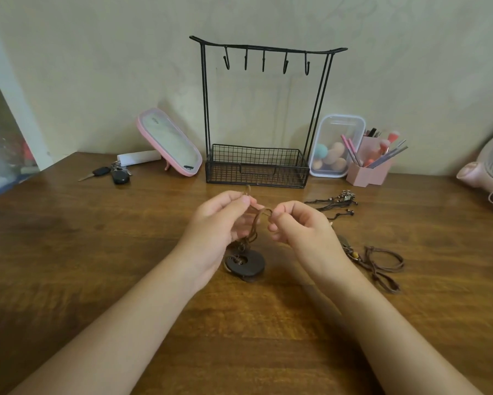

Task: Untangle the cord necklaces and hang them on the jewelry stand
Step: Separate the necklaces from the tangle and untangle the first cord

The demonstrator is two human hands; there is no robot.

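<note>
My left hand (215, 223) and my right hand (302, 226) both pinch the brown cord (257, 220) of one necklace above the table's middle. Its dark round wooden pendant (246, 265) rests on the wood below my hands. A black wire jewelry stand (264, 115) stands at the back against the wall, with several bare hooks on its top bar and a mesh basket at its base. A second brown cord necklace (382, 263) lies tangled right of my right wrist. A dark beaded necklace (336, 202) lies farther back on the right.
A pink-framed mirror (170, 145) leans left of the stand, with car keys (111, 173) and a white tube beside it. Right of the stand are a clear box of makeup sponges (335, 146) and a pink brush holder (372, 166). A pink fan (491, 172) sits at the right edge.
</note>
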